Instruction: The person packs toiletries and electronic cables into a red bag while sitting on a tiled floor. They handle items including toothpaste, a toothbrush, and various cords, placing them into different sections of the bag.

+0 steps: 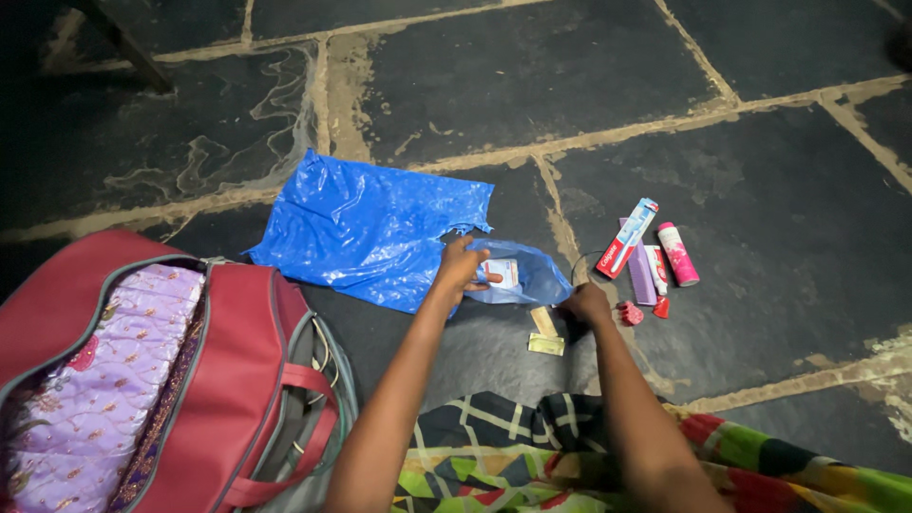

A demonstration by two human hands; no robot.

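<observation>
Left hand [463, 266] grips a clear pouch [518, 275] holding one item; right hand [587, 304], fingers curled, touches floor; toiletries [651, 256] at three o'clock remain out.

We see everything laid out on the stone floor [589, 85]. At the near left corner sits an open bag [218, 399] with folded cloth [95, 380] inside it. Just beyond the bag, toward the middle, a plastic sheet [370, 228] lies flat. Touching its right edge is a small clear bag [527, 275]; our left hand [463, 266] rests on it, and our right hand [587, 304] sits just right of it. Between the hands, slightly nearer us, lie two small packets [544, 332]. Farther right, a toothpaste box [627, 237], a comb [641, 275] and a small bottle [678, 254] lie side by side. A patterned cloth [760, 465] covers the near edge.
</observation>
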